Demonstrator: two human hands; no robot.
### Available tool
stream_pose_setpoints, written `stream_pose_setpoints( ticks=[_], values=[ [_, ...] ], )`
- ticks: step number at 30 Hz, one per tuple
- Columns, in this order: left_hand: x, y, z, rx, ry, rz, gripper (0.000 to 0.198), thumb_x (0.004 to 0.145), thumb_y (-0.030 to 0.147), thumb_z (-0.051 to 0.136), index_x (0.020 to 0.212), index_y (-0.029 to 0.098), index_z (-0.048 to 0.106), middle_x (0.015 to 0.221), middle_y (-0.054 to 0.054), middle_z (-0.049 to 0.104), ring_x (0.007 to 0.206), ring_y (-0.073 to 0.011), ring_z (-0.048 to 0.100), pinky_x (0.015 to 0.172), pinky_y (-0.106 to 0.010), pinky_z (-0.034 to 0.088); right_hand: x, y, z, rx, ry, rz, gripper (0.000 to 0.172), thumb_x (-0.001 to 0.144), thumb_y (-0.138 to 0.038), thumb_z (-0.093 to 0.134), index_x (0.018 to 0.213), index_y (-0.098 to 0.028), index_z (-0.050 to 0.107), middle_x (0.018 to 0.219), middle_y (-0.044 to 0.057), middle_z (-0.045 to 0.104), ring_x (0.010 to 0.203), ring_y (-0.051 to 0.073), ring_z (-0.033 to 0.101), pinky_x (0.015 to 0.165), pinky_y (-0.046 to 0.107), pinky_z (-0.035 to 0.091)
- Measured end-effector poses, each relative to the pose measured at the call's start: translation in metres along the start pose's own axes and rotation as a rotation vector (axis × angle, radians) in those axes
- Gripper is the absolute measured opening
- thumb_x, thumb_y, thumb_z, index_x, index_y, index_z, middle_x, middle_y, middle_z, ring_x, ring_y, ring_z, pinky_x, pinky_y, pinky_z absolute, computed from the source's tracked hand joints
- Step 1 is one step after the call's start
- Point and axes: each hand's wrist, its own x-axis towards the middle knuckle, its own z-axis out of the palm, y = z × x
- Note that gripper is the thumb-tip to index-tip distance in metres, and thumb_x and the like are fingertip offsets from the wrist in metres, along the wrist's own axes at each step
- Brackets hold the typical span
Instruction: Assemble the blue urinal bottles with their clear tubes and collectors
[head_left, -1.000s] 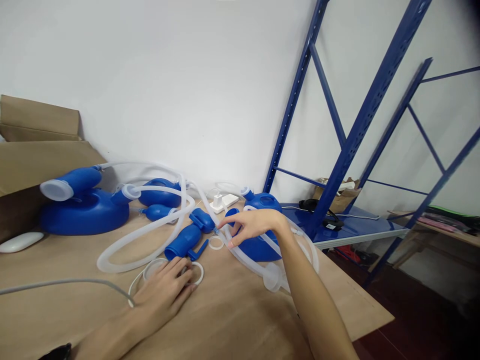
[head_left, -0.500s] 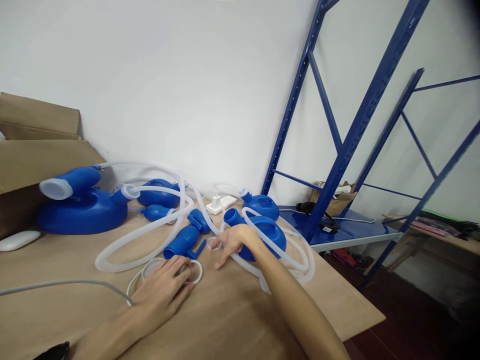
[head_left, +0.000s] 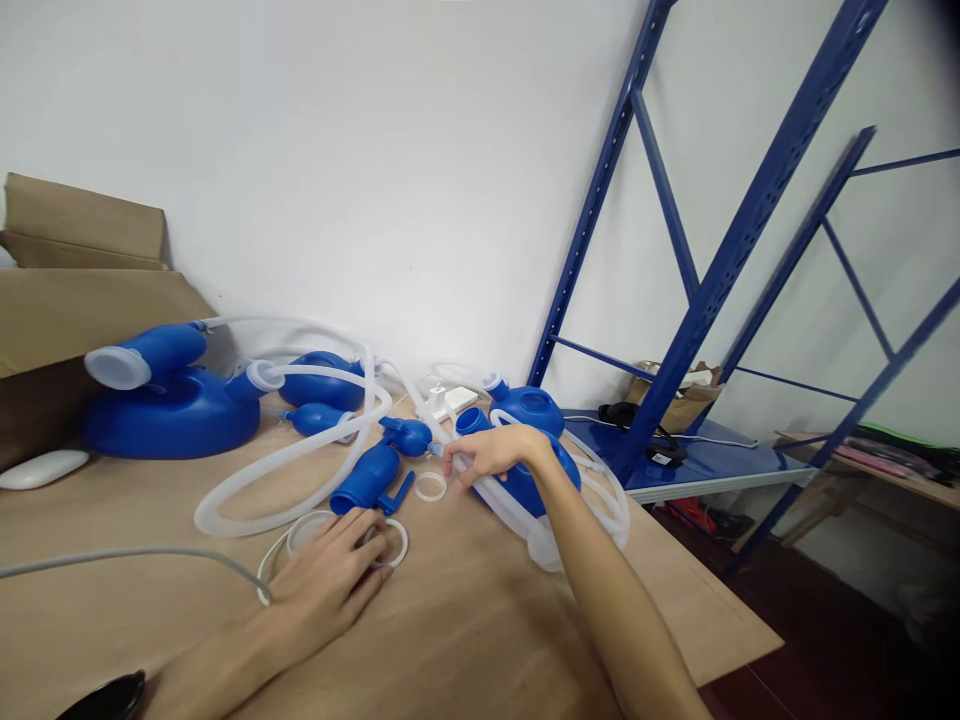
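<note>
My left hand [head_left: 337, 565] rests palm down on the wooden table, fingers apart, over a white ring [head_left: 397, 550] and beside a clear round lid. Just beyond its fingers lies a blue bottle neck piece [head_left: 367, 478] with a handle. My right hand [head_left: 491, 455] has its fingers closed round a translucent hose [head_left: 510, 515] near a small blue connector [head_left: 409, 437]. Under that wrist is a blue jug [head_left: 525, 490], partly hidden. A small white ring [head_left: 430, 487] lies on the table left of this hand.
More blue jugs [head_left: 172, 420] and looped hoses [head_left: 247, 510] stand at the left by a cardboard box [head_left: 97, 310]. A power strip [head_left: 454, 403] lies near the wall. Blue metal shelving [head_left: 675, 350] rises at the right, beyond the table edge. A grey cable crosses the left side.
My right hand has moved right, off the small white ring, and closed round the hose. The small connector has turned and the hose's near end has shifted. My left hand stays in place.
</note>
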Motion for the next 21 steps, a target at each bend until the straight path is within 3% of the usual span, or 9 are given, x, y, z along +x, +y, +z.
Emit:
stream_pose_setpoints(
  ticks=[4,8,13,16,21],
  values=[
    [0.000,0.000,-0.005,-0.012,-0.014,-0.002,0.018,0.098,0.026,0.049,0.097,0.024,0.066,0.115,-0.005,0.068,0.100,-0.0240,0.065,0.080,-0.036,0.048,-0.007,0.006,-0.005,0.002,0.031,-0.047,0.051,0.085,-0.041,0.071,0.131,-0.027,0.057,0.087,-0.004,0.050,0.064,0.010,0.048,0.054,0.021,0.046],
    [0.001,0.002,-0.004,-0.004,-0.018,0.003,0.018,0.098,0.026,0.048,0.097,0.024,0.065,0.116,-0.006,0.068,0.103,-0.0249,0.065,0.082,-0.037,0.049,-0.007,0.008,-0.004,0.099,-0.001,-0.055,0.063,0.085,-0.040,0.069,0.143,-0.029,0.047,0.100,-0.001,0.061,0.067,0.012,0.063,0.058,0.022,0.048],
    [0.000,0.003,0.001,-0.003,0.031,-0.020,0.021,0.098,0.025,0.045,0.095,0.024,0.065,0.113,-0.006,0.068,0.101,-0.0250,0.064,0.083,-0.038,0.048,-0.022,0.005,-0.007,0.106,0.026,-0.077,0.054,0.090,-0.033,0.062,0.141,-0.022,0.049,0.096,0.002,0.068,0.059,0.012,0.066,0.054,0.022,0.043],
    [-0.002,0.002,0.002,-0.011,0.005,-0.025,0.020,0.098,0.026,0.046,0.097,0.024,0.066,0.113,-0.006,0.068,0.099,-0.0241,0.064,0.082,-0.037,0.048,-0.043,0.003,-0.011,0.133,0.129,-0.173,0.049,0.093,-0.034,0.062,0.139,-0.022,0.052,0.090,0.000,0.066,0.055,0.010,0.062,0.057,0.023,0.044],
    [-0.003,0.000,0.004,-0.021,0.000,-0.041,0.021,0.100,0.027,0.044,0.100,0.025,0.064,0.116,-0.006,0.067,0.104,-0.0247,0.063,0.083,-0.037,0.048,-0.081,0.007,-0.015,0.273,0.409,-0.306,0.052,0.094,-0.046,0.064,0.140,-0.025,0.054,0.069,-0.006,0.056,0.054,0.011,0.056,0.056,0.024,0.042]
  ],
)
